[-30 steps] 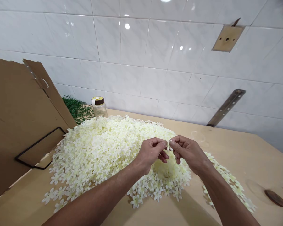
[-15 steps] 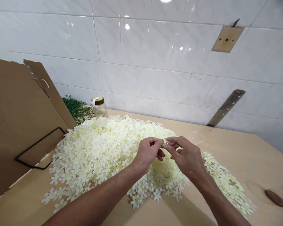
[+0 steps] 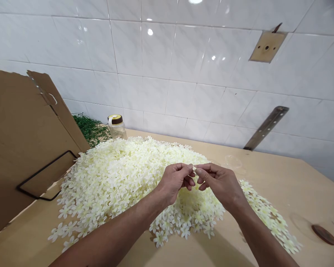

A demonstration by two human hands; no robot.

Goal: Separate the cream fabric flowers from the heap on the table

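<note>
A big heap of white artificial flowers (image 3: 122, 167) with yellowish centres lies on the table. Over its right part, my left hand (image 3: 180, 177) and my right hand (image 3: 215, 180) meet at the fingertips. Each thumb and forefinger is pinched together on a small pale piece (image 3: 194, 169), mostly covered by the fingers, so its kind cannot be made out. The other fingers of both hands are curled. To the right of my right forearm, a smaller strip of the same flowers (image 3: 269, 213) is spread flat on the tabletop.
A cardboard box (image 3: 30, 141) with a black wire frame (image 3: 41, 174) stands at left. Behind the heap are a brown-lidded bottle (image 3: 117, 128) and green plastic stems (image 3: 90, 128). A metal bracket (image 3: 267, 128) leans at the tiled wall. The wooden table (image 3: 289, 178) has a dark hole (image 3: 325, 234).
My right hand's fingers, a little apart from the left fingertips before, have closed into a pinch against them. My left hand has barely moved. The flower heap looks the same.
</note>
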